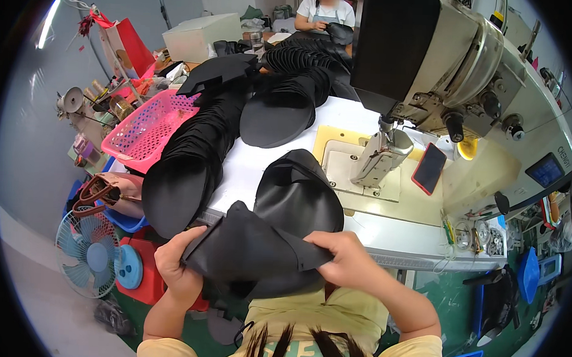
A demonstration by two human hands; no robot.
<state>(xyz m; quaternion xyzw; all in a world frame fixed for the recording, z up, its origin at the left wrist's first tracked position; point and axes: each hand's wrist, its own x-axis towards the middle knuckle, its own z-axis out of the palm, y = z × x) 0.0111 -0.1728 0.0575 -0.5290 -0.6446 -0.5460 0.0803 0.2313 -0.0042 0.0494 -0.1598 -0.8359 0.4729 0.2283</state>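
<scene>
Holding black fabric piece (249, 249) at the table (366, 228) edge: left hand (176, 259) pinched on its left corner, right hand (349, 262) pinched on its right tip. Best kept taut between fingers, edges aligned, before reaching the sewing machine (441, 64) beyond the right fingertips. Stacked pieces (192, 156) beyond the left.
</scene>
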